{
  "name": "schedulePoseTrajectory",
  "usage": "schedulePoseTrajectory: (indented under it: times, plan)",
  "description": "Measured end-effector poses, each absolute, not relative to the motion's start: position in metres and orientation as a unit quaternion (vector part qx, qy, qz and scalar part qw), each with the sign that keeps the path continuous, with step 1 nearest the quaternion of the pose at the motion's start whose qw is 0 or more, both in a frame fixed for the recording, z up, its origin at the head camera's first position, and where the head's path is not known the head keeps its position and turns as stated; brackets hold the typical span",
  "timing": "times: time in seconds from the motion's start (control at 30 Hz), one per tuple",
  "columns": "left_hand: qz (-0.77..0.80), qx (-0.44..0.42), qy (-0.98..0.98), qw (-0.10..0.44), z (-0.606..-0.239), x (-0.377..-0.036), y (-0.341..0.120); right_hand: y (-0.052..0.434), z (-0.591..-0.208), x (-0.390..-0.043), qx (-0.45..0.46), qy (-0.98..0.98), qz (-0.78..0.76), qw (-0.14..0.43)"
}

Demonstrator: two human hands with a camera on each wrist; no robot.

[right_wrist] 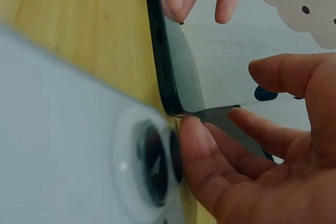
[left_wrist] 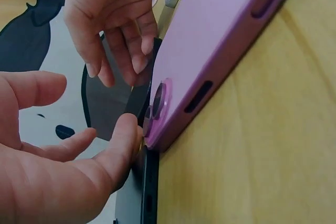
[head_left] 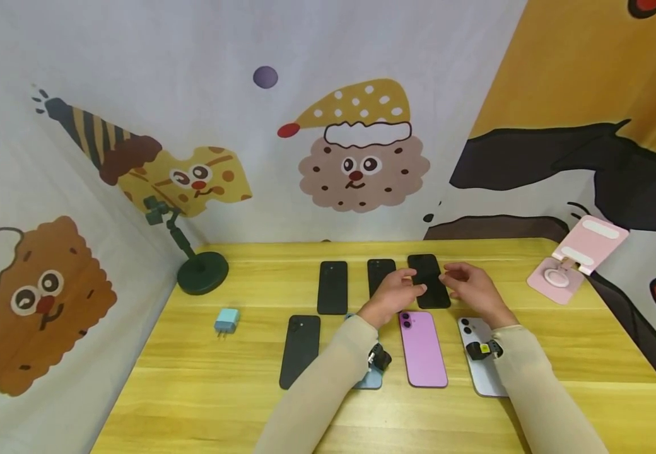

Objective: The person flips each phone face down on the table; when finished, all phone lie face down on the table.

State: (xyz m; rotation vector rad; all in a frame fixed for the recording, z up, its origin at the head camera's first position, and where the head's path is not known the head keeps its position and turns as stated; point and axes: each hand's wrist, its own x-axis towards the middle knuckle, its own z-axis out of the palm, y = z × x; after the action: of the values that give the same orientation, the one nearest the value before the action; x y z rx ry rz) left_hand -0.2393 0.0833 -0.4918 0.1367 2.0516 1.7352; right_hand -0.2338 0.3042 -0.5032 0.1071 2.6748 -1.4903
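Two hands meet at one black phone [head_left: 429, 280], which lies face-up between them on the table [head_left: 589, 353], the left hand [head_left: 392, 296] touching its near left corner with loosely spread fingers [left_wrist: 123, 140]. The right hand [head_left: 472, 287] pinches a dark film [right_wrist: 231, 121] lifted at the corner beneath its fingertips [right_wrist: 197, 145]. The peel seems just begun; next probably calls for a slow, even pull while the left steadies the phone.
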Motion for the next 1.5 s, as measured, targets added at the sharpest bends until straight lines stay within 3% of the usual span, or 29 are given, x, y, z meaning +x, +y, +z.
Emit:
schedulePoseTrajectory:
  times: [1.13, 1.5]
  plan:
    - [0.721, 0.001, 0.671, 0.172, -0.488, -0.242, 0.099, 0.29, -0.493, -0.234, 0.024, 0.842, -0.527, 0.108]
    - [0.746, 0.067, 0.626, 0.216, -0.499, -0.246, 0.099, 0.293, -0.493, -0.236, -0.006, 0.811, -0.57, 0.133]
